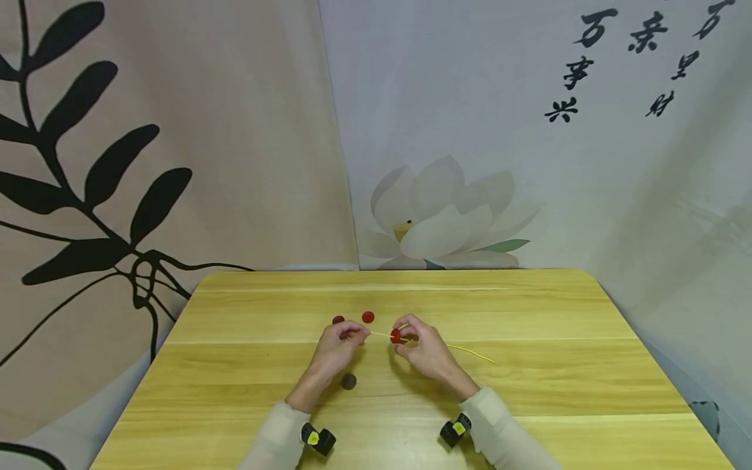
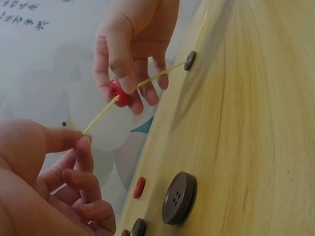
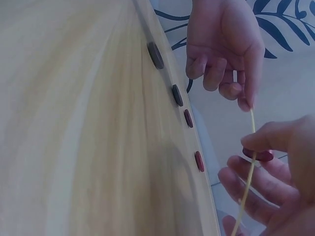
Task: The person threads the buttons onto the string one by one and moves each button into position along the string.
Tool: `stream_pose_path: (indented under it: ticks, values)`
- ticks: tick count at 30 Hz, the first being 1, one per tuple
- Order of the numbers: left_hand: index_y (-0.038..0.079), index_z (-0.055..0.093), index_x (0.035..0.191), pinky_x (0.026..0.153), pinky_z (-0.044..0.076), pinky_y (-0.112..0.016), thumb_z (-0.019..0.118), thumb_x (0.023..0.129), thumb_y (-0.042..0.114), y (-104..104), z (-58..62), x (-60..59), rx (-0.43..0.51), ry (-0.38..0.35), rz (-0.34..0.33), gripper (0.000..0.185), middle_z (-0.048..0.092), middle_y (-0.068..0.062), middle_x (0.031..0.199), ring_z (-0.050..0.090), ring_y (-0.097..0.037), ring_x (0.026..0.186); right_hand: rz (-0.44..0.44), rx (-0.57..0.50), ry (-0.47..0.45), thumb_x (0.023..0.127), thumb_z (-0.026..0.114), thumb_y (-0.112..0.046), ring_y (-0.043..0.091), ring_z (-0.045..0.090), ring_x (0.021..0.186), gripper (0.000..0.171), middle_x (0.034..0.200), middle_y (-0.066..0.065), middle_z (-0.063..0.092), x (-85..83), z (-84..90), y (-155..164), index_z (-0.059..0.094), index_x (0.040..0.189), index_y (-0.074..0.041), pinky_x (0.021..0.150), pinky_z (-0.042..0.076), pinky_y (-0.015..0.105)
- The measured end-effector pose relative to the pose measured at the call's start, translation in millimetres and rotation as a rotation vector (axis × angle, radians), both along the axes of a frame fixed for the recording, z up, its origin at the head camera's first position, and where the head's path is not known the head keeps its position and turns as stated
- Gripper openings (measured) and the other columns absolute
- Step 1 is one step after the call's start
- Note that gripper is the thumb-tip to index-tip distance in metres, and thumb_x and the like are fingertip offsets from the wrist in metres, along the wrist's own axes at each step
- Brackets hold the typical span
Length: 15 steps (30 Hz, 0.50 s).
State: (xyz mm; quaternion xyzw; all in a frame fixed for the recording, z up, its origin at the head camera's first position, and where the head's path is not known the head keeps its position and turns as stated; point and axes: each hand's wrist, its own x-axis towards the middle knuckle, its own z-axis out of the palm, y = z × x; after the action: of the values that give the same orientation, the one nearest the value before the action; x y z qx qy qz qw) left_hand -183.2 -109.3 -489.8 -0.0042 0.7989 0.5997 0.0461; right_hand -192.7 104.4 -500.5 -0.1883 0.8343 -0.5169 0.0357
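Note:
Between the thumb and fingers of my right hand [image 1: 427, 349] I pinch a red button [image 2: 118, 93]. A yellow string [image 2: 101, 115] runs through it. My left hand [image 1: 341, 346] pinches the string on the left side, a short way from the button. Past my right fingers the string also carries a dark brown button [image 2: 190, 60], seen in the left wrist view. From there the string's tail [image 1: 472, 353] trails over the table to the right.
On the wooden table [image 1: 558, 385], a large brown button [image 1: 348, 381] lies near my left wrist. A red button [image 1: 368, 317] and a dark button [image 1: 338, 320] lie beyond my left hand. Another small red button [image 3: 188, 118] shows in the right wrist view.

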Motion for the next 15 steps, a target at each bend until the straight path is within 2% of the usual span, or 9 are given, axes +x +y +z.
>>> stream_pose_path:
  ticks: [7,15]
  values:
    - [0.0,0.071,0.102,0.067,0.044,-0.027,0.064,0.097,0.017,-5.6,-0.4,2.3,0.007,-0.009,0.005,0.019,0.066,-0.013,0.091,0.061,-0.031,0.088,0.003,0.018,0.02,0.086,0.071,0.002,0.024,0.066,0.094,0.029,0.098,0.009,0.073,0.2,0.9,2.1,0.06,0.112,-0.008,0.092,0.047,0.054]
    - [0.0,0.072,0.101,0.067,0.044,-0.026,0.065,0.096,0.017,-8.1,-1.3,0.7,0.003,-0.015,0.026,0.019,0.065,-0.01,0.088,0.059,-0.029,0.086,-0.019,0.068,0.052,0.086,0.072,0.0,0.026,0.064,0.103,0.029,0.098,0.002,0.072,-0.2,0.8,4.8,0.063,0.113,-0.006,0.093,0.044,0.056]
